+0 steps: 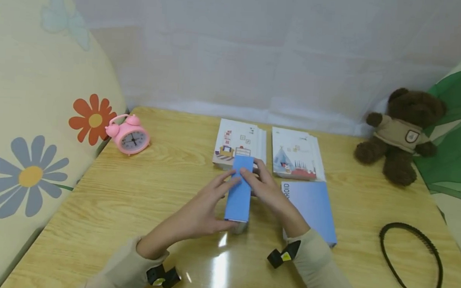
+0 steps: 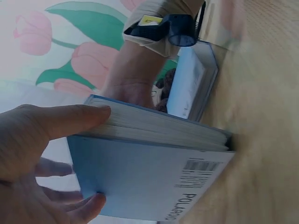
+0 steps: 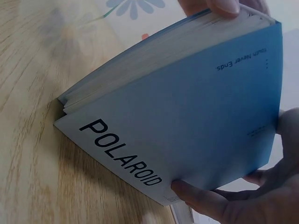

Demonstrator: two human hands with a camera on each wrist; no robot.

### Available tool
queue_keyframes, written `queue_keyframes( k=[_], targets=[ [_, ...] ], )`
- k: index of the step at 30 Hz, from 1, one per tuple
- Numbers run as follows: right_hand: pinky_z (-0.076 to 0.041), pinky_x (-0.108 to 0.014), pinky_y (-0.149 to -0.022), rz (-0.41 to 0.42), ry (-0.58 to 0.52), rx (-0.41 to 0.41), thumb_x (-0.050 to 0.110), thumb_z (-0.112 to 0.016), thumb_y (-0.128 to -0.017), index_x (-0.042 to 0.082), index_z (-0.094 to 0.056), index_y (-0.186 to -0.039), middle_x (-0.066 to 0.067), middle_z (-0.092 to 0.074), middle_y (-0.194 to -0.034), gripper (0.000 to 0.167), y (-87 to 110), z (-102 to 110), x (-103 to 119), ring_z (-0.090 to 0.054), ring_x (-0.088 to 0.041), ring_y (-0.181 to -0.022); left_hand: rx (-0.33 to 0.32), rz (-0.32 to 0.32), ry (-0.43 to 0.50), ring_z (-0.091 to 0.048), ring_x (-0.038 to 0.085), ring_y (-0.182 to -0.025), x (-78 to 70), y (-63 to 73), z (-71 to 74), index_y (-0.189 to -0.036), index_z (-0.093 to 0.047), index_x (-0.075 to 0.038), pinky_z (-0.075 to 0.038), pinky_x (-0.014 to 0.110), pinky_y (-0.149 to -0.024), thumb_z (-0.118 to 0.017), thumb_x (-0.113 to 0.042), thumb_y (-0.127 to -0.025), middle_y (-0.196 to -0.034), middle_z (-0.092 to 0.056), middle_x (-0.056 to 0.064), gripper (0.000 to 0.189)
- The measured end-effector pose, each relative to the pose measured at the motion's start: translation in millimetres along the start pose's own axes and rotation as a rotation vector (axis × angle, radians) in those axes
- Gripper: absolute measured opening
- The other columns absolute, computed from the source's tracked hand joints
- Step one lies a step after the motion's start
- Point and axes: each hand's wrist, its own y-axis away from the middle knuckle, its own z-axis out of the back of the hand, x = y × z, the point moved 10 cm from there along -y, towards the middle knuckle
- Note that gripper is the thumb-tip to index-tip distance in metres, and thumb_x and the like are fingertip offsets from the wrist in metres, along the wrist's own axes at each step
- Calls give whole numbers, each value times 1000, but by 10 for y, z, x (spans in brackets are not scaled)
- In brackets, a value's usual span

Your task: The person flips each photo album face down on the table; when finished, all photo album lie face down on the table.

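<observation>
The blue album [image 1: 238, 200] is held upright at the centre of the counter [image 1: 95, 224], spine [image 1: 241, 185] uppermost, long axis running 6 to 12 o'clock, page ends [image 3: 154, 59] facing 6. The left hand [image 1: 202, 213], partly closed, pinches it from 8 o'clock; the right hand [image 1: 268, 187], fingers curled, grips it from 3. Step in hand, by judgement: aligning the album. The next move calls for even two-handed pressure before release. A second album [image 1: 312, 212] lies flat between 3 and 4 o'clock.

Between my left hand [image 1: 200, 213] and right hand [image 1: 270, 195] is an album [image 1: 239, 194]. Behind it, two booklet stacks [image 1: 234, 137] lie on the table [image 1: 175, 159]; a second album [image 1: 313, 208] lies to its right.
</observation>
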Motion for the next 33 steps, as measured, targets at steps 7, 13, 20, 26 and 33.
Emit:
queue_keyframes(
  k=[7, 13, 20, 26, 33],
  targets=[
    [-55, -45, -89, 24, 18, -23, 31, -54, -103, 24, -28, -156, -13, -26, -157, 59, -2, 10, 59, -54, -39, -123, -41, 82, 87, -29, 39, -142, 419, 43, -319, -160, -8, -9, -29, 56, -113, -98, -25, -57, -159, -23, 22, 137],
    [-56, -46, -88, 15, 18, -62, 30, -57, -102, 32, -32, -155, -12, -30, -156, 59, 6, 16, 55, -51, -39, -126, -17, 83, 193, -39, 30, -137, 487, 62, -542, -160, -11, -15, -30, 49, -114, -95, -21, -61, -155, -36, 13, 130],
    [-53, -49, -92, -46, -93, -148, 23, -56, -102, 20, -35, -154, -18, -37, -154, 57, -18, 133, -43, -52, -39, -126, -40, 171, 45, -41, 41, -134, 504, 39, -443, -159, -10, -3, -35, 56, -110, -96, -13, -59, -154, -33, 25, 131],
    [-53, -48, -93, -43, 24, -191, 23, -58, -101, 9, -34, -155, -21, -41, -150, 61, 3, 201, -85, -54, -39, -124, -38, 271, -91, -45, 47, -128, 598, 115, -337, -156, -28, -5, -41, 61, -102, -96, -18, -59, -151, -34, 29, 119],
    [-55, -45, -90, -29, 503, -135, 35, -72, -91, 9, -31, -155, -17, -52, -141, 80, 22, 133, -152, -58, -36, -119, -24, 282, -136, -46, 48, -128, 636, 245, -309, -143, -49, 0, -40, 61, -103, -93, -14, -61, -152, -34, 29, 94]
  ],
)
